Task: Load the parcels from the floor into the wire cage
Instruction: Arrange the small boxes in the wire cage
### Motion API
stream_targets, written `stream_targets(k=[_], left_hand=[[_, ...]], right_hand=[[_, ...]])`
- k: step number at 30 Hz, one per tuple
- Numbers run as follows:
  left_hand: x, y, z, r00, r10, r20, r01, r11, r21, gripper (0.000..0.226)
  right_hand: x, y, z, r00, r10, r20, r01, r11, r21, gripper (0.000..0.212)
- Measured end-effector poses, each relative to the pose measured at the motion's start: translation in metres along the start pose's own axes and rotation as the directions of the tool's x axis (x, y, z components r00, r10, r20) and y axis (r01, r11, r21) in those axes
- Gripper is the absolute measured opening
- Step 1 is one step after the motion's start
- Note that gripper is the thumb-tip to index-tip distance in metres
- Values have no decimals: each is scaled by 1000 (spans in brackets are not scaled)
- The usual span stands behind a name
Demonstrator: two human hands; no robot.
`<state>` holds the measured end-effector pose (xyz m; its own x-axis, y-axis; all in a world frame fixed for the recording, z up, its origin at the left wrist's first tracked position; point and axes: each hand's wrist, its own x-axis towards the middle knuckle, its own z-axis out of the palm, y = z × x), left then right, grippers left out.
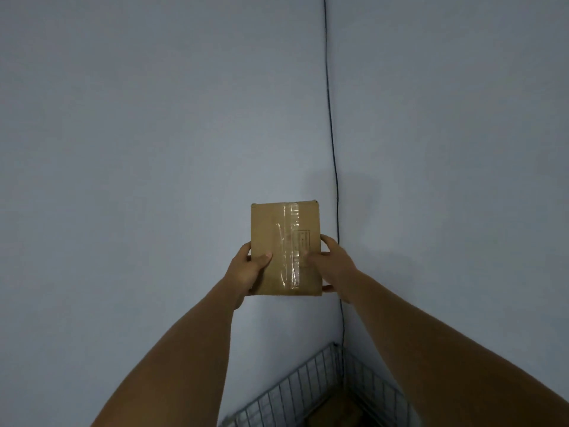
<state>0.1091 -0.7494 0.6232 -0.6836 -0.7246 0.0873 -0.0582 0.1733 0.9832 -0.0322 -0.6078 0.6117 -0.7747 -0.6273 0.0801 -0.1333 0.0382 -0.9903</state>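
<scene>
A small brown cardboard parcel point(278, 238) with clear tape down its middle is held up in front of the wall, above the wire cage point(295, 386). My left hand point(246, 269) grips its left edge, thumb on the top face. My right hand point(331, 263) grips its right edge, thumb on the tape and fingers under the near corner. The cage stands in the room's corner at the bottom of the view; its far corner and two mesh walls show. A brown cardboard surface point(338, 408) lies inside it, dim and partly hidden by my arms.
Two plain pale walls meet in a corner behind the parcel. A thin dark cable point(331, 118) runs down that corner to behind the cage. The floor is out of view.
</scene>
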Motion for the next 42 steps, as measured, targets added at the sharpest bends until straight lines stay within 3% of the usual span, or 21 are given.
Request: stream_targets(k=[4,7,14,17,21,24,32,35,37,39,40,42], left_hand=[[79,-61,18,992,-51,117,46,998,40,50],[129,-117,39,955,-130,267,113,990,80,53],[198,-281,81,835,-284,471,201,955,219,59],[200,-369,84,757,-426,495,280,897,343,59],[193,-477,82,535,-659,529,445,752,486,59],[199,-565,74,441,-761,475,458,646,610,73],[201,-745,53,472,-824,313,252,466,848,55],[199,-802,49,499,-807,315,100,415,904,7],[195,-842,51,523,-788,324,-2,379,925,19],[189,-870,54,538,-777,326,-44,361,932,56],[185,-879,56,528,-785,324,-43,356,934,60],[176,-882,59,499,-802,328,-30,362,932,45]], right_hand=[[51,57,8,993,66,-93,-74,994,-84,67],[77,113,7,963,192,-189,-209,975,-76,67],[106,280,29,832,469,-297,-466,881,85,60],[93,370,64,736,602,-310,-586,795,154,60],[64,484,112,583,775,-244,-720,632,288,62],[52,555,149,483,857,-181,-786,515,342,76],[31,707,247,378,924,-48,-824,360,437,65],[27,762,274,374,927,-21,-840,348,416,71],[29,794,290,374,927,12,-854,339,395,77],[30,826,301,344,939,32,-873,307,379,76],[31,836,302,324,945,41,-879,285,381,75],[30,853,303,331,943,37,-873,291,391,75]])
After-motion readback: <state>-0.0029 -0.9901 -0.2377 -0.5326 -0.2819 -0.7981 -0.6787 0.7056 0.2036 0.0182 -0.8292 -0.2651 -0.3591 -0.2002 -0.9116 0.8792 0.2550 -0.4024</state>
